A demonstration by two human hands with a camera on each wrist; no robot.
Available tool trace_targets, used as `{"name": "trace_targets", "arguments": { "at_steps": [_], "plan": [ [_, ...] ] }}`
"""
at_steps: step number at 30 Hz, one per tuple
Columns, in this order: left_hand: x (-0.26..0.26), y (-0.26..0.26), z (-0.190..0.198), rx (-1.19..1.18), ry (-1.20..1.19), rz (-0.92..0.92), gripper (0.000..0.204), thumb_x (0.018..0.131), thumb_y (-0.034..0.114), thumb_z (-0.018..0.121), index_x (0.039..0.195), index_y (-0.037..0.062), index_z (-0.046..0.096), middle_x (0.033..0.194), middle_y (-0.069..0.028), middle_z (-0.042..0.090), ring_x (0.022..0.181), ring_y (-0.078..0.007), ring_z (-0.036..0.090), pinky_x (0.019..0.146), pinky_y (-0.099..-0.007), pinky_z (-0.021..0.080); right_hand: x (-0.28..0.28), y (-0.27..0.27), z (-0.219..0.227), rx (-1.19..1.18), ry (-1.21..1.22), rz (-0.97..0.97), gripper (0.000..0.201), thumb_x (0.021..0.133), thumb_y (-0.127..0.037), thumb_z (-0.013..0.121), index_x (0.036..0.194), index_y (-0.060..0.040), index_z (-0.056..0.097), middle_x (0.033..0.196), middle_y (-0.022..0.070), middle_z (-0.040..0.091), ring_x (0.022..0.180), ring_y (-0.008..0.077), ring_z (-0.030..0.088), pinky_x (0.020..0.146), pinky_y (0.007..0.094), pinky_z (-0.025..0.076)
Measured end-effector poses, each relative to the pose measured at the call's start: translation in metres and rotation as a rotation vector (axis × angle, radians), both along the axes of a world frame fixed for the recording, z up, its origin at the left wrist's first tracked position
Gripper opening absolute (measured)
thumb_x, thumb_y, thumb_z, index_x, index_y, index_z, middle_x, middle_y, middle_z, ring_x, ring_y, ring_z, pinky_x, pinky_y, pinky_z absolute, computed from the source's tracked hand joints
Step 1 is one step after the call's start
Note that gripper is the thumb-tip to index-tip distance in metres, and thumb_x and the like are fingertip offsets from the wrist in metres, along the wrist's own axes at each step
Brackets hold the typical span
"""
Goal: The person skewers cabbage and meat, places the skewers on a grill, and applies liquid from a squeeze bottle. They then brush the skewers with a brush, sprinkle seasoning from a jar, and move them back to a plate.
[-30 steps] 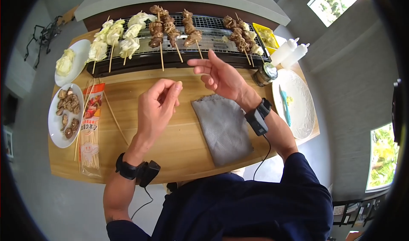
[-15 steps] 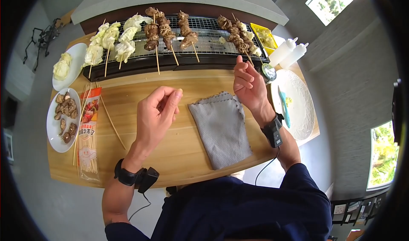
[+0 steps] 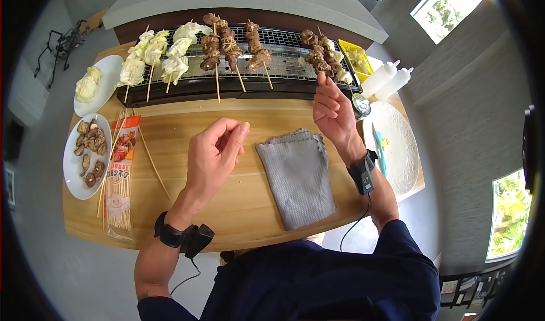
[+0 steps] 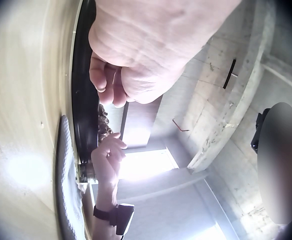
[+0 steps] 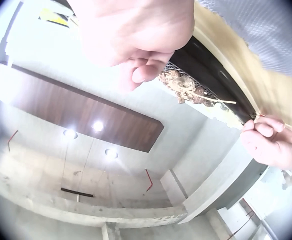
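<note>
In the head view my left hand [image 3: 216,150] hovers over the table with fingers curled and thumb against the index finger; nothing shows in it. My right hand [image 3: 335,114] is raised at the grill's right front, palm turned inward and fingers bent. Its fingertips overlap the lower ends of two meat skewers [image 3: 318,51], and I cannot tell whether they pinch a stick. Farther left on the grill [image 3: 286,65] lie three more meat skewers [image 3: 210,51] and several cabbage skewers [image 3: 175,65]. Below my right hand a folded grey cloth [image 3: 298,179] lies on the table.
At left are a plate of cabbage [image 3: 116,77], a plate of mushrooms [image 3: 71,176] and a bag of bamboo skewers [image 3: 119,179]. A can [image 3: 361,105], two white squeeze bottles [image 3: 379,80], a yellow tray [image 3: 368,71] and a white plate [image 3: 404,145] with a blue brush [image 3: 379,148] stand at right.
My right hand has gone from spread fingers above the cloth rightward to the right-hand meat skewers, its fingers now bent. My left hand has hardly moved.
</note>
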State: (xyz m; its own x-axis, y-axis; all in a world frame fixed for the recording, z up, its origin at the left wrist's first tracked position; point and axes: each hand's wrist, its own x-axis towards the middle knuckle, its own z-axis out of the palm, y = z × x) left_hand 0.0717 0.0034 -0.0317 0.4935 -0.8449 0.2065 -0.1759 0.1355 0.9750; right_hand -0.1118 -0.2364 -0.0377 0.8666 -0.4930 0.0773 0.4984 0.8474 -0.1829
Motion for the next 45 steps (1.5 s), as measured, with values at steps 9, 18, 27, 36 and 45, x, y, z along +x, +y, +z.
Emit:
{"name": "trace_targets", "arguments": {
  "at_steps": [9,18,27,36,45],
  "plan": [
    [0.0,0.001,-0.002,0.0,-0.019,-0.014,0.024,0.102,0.022,0.064,0.092,0.0011,0.068,0.061,0.0014,0.058,0.051,-0.0027,0.049,0.047,-0.0217,0.036,0.017,0.011,0.021,-0.634,0.77,-0.211,0.031,0.109,-0.029,0.051,0.117,-0.0016,0.064,0.061,-0.0072,0.043,0.047,0.0032,0.04,0.04,0.0186,0.03],
    [0.0,0.0,-0.002,0.003,-0.015,-0.017,0.024,0.102,0.023,0.064,0.092,0.0014,0.068,0.061,0.0019,0.057,0.051,-0.0028,0.049,0.047,-0.0219,0.036,0.043,0.024,0.023,-0.75,0.862,-0.189,0.03,0.106,-0.027,0.057,0.112,0.0005,0.067,0.059,-0.0056,0.05,0.043,0.004,0.045,0.038,0.0194,0.033],
    [0.0,0.0,-0.001,0.019,-0.016,-0.018,0.024,0.102,0.022,0.064,0.092,0.0012,0.068,0.061,0.0019,0.058,0.051,-0.0029,0.049,0.047,-0.0219,0.037,0.057,0.033,0.019,-0.84,0.893,-0.147,0.036,0.106,-0.035,0.057,0.11,-0.0009,0.068,0.061,-0.0046,0.055,0.045,0.0043,0.047,0.04,0.0198,0.035],
    [0.0,0.0,0.0,0.046,-0.009,-0.037,0.023,0.103,0.021,0.063,0.095,0.0006,0.068,0.065,0.0021,0.057,0.055,-0.0026,0.05,0.049,-0.02,0.039,0.058,0.03,0.016,-0.835,0.825,-0.121,0.039,0.109,-0.036,0.049,0.114,-0.0019,0.067,0.064,-0.0039,0.056,0.046,0.0055,0.05,0.041,0.0206,0.038],
    [-0.004,-0.002,-0.003,0.023,0.005,-0.005,0.024,0.102,0.022,0.064,0.091,0.0013,0.068,0.061,0.0018,0.057,0.053,-0.003,0.051,0.049,-0.021,0.038,0.034,0.04,0.028,-0.864,0.987,-0.037,0.061,0.11,-0.05,0.031,0.122,0.0003,0.064,0.066,-0.0044,0.055,0.047,0.004,0.048,0.036,0.0178,0.035]
  ]
}}
